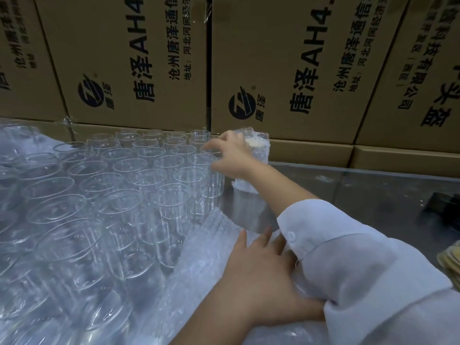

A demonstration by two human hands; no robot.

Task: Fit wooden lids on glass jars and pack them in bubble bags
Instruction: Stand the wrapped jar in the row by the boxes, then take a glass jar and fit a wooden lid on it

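Hiding bagged jar (260, 154) (lid (255, 143) blurred); right hand (231, 156).

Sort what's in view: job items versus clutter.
Job: jars, bubble bags, wrapped jar, lids.
Lying about: boxes, black object.

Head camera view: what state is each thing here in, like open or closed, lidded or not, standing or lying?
Glass jars: upright in rows, no lids.
Wrapped jar: wooden lid on, inside a bubble bag, upright on the metal table.
Bubble bags: lying flat in a pile.
Wooden lids: loose stack at the right edge.
Cardboard boxes: closed, stacked.
Left hand: flat on the bubble bags.
Right hand: fingers spread, gripping nothing.
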